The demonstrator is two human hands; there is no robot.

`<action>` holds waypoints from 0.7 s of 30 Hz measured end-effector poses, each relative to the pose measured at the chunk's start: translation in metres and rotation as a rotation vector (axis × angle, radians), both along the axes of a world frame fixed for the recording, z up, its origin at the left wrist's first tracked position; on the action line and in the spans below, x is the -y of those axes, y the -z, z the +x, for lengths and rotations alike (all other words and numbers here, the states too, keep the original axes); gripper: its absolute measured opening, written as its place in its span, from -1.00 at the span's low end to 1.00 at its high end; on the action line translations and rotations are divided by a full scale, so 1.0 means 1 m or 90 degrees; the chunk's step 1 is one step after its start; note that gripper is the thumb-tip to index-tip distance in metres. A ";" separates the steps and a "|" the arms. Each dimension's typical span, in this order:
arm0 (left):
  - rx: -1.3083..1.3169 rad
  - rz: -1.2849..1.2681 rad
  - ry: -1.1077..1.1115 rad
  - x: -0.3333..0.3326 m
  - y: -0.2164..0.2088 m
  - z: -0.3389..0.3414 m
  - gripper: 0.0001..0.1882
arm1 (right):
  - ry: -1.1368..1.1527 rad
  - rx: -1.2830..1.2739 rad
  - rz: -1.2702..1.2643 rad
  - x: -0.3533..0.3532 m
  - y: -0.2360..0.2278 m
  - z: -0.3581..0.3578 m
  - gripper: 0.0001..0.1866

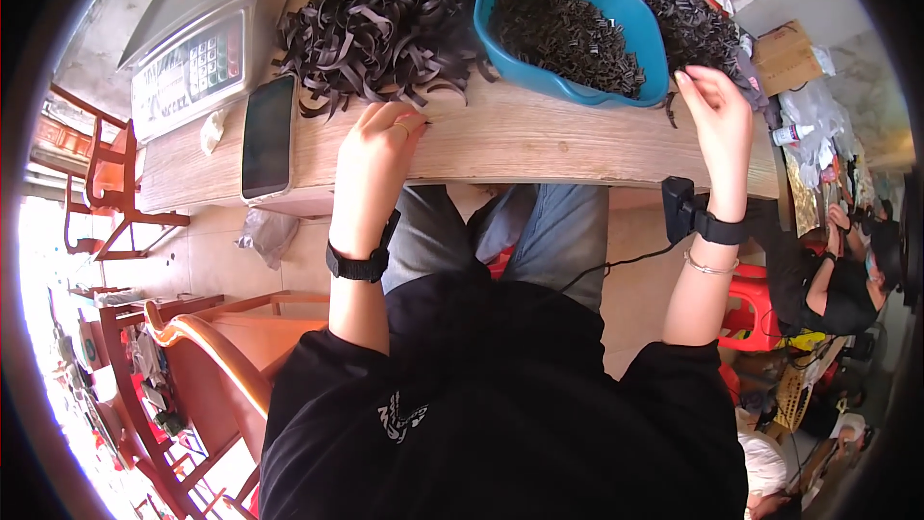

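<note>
My left hand [377,149] is closed in a pinch near the table's front edge, with a small dark tip showing at its fingertips, apparently a black strip [428,122]. Just beyond it lies a big heap of loose, curled black strips [380,24]. My right hand [720,120] hovers by the right end of a blue-green tub [539,87], its fingers loosely bent and the thumb slightly apart, with nothing visible in them. Inside the tub are many short black pieces [563,39]. A second heap of black pieces [674,14] sits right of the tub, beyond my right hand.
A weighing scale [188,72] and a phone [269,140] stand on the left of the wooden table [539,149]. Wooden chairs [221,347] are at my left. A red stool [753,308], cardboard box [784,53] and other people are at right. A cable [626,262] runs from my right wrist.
</note>
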State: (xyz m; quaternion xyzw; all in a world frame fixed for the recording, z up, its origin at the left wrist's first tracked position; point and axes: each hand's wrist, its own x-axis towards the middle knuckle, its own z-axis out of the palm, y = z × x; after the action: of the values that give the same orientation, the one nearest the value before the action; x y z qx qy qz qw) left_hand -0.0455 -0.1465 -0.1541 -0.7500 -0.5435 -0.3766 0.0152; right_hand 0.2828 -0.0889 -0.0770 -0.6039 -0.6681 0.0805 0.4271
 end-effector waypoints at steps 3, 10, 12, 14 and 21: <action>-0.017 0.036 -0.010 0.001 0.000 0.001 -0.92 | -0.133 0.058 -0.010 -0.011 -0.009 -0.034 -0.83; 0.017 0.083 0.012 0.005 -0.010 0.018 -0.85 | -0.370 0.205 -0.131 -0.061 0.009 -0.067 -0.79; 0.020 0.075 0.032 0.006 -0.012 0.020 -0.85 | -0.376 0.237 -0.149 -0.069 0.014 -0.069 -0.79; 0.010 0.084 0.029 0.005 -0.012 0.020 -0.85 | -0.384 0.269 -0.169 -0.072 0.015 -0.071 -0.79; 0.013 0.098 0.043 0.006 -0.010 0.020 -0.87 | -0.388 0.307 -0.180 -0.069 0.013 -0.072 -0.85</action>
State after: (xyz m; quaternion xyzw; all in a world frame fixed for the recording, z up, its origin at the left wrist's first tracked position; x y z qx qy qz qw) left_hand -0.0253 -0.1526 -0.1441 -0.7606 -0.4874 -0.4253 0.0548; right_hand 0.2105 -0.0204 -0.0904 -0.4325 -0.8797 0.1506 0.1282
